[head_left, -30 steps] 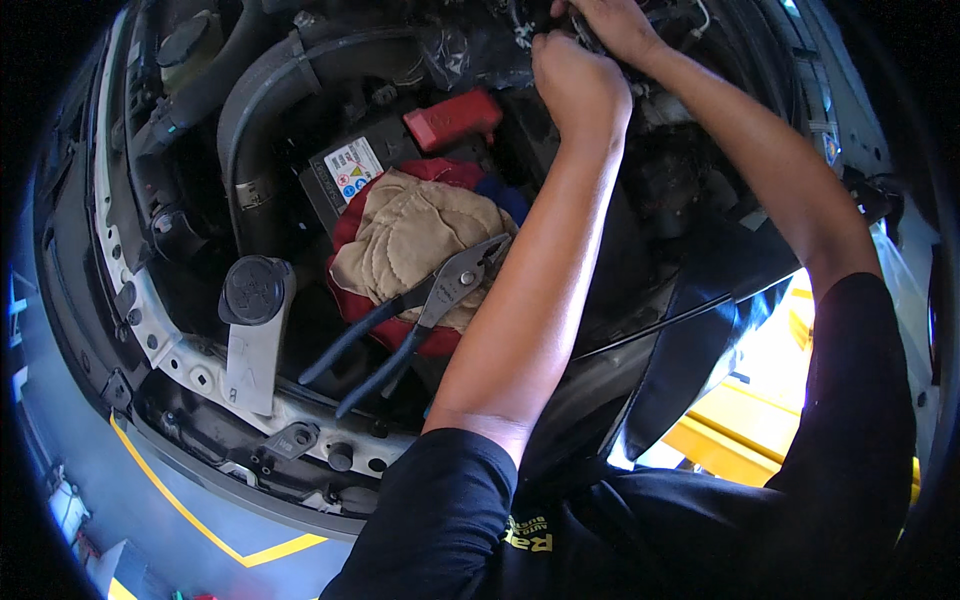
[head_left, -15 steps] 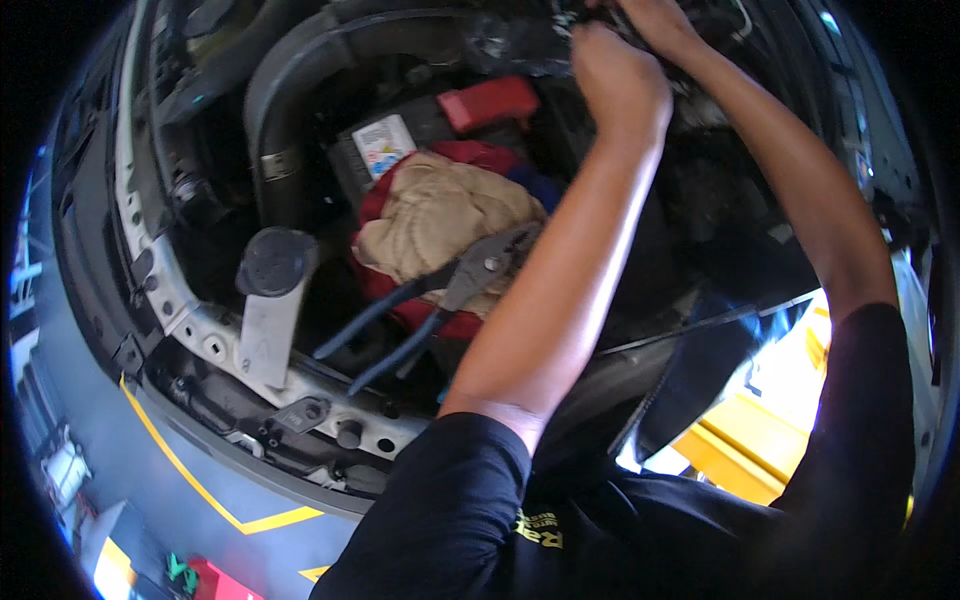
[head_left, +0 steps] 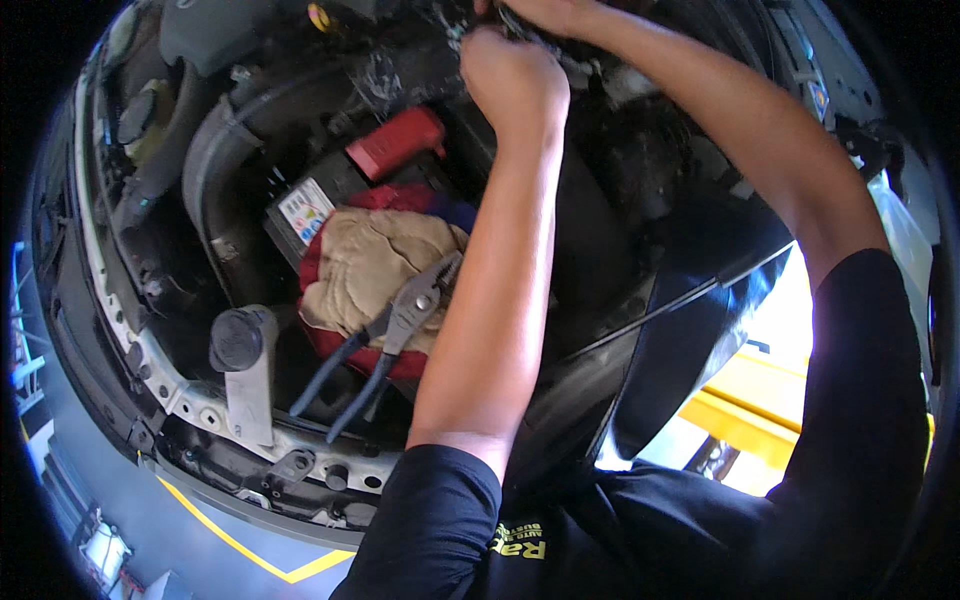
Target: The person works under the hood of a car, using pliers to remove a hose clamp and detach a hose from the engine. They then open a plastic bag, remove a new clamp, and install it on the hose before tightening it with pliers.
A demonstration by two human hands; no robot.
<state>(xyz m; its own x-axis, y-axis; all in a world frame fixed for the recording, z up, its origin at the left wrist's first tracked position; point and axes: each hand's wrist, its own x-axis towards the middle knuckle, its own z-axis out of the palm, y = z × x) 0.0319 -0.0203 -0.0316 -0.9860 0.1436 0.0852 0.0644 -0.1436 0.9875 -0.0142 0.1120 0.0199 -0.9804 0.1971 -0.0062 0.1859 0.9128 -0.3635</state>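
Note:
At the far side of an open engine bay, my left hand is closed, its knuckles and back toward me. Whatever its curled fingers grip is hidden beyond them. Just past it, my right hand reaches in from the right at the upper rim of the picture; its fingers are mostly cut off or hidden. Dark hoses and metal parts surround both hands. Below my left forearm, slip-joint pliers with blue handles lie on a crumpled beige and red cloth. The forearm passes close beside the pliers' jaws.
Under the cloth sits a car battery with a red terminal cover. A thick black hose curves left of it. A black cap on a pale neck stands by the metal front crossmember. Yellow equipment shows at right.
My view has shifted, so the battery, cloth and pliers appear farther left and lower. Both hands stay together at the same far area of the engine bay.

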